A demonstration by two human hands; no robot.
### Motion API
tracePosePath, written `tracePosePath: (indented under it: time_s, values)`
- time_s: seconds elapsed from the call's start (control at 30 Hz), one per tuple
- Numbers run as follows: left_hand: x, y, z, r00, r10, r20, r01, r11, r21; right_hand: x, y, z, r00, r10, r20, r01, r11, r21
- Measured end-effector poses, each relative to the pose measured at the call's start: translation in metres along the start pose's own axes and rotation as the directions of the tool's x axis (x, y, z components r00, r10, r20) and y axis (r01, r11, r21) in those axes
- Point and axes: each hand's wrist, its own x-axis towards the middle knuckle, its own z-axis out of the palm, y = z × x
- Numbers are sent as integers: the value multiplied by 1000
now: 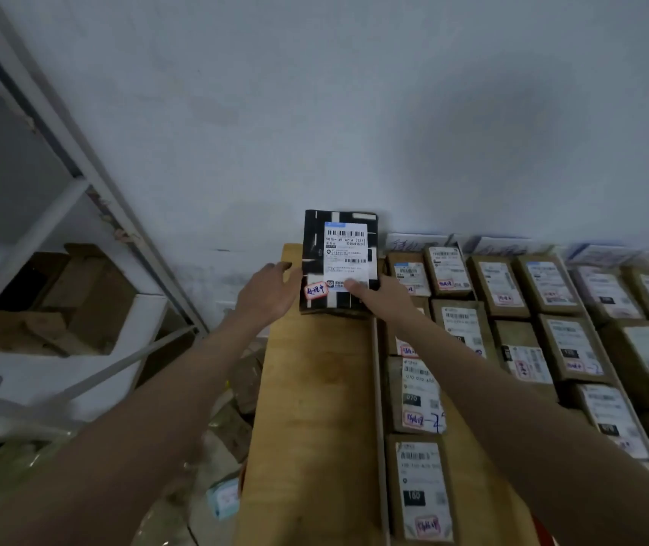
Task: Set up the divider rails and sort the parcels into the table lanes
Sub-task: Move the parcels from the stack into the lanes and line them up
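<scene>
A black-and-white parcel with a white shipping label stands tilted at the far end of the leftmost lane of the wooden table, against the wall. My left hand presses on its left edge, fingers spread. On its lower right part rests my right hand, thumb on the label. A thin divider rail runs along the right side of this lane. To the right of the rail lie several brown parcels in rows, labels up.
A white metal shelf frame stands at left with cardboard boxes on it. Packaging and boxes litter the floor beside the table's left edge. The pale wall is right behind the table.
</scene>
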Motion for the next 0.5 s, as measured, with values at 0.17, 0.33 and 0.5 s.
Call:
tracePosePath:
  time_s: [0.17, 0.33, 0.5]
  values:
    - [-47, -9, -12, 993, 103, -53, -81, 944, 320, -47, -2, -14, 996, 61, -59, -59, 998, 38]
    - [-83, -2, -2, 979, 194, -61, -149, 887, 436, -97, 9, -34, 992, 80, -98, -76, 996, 42]
    - [-109, 26, 25, 956, 293, -35, -240, 842, 483, -141, 36, -59, 980, 136, -146, -127, 990, 68]
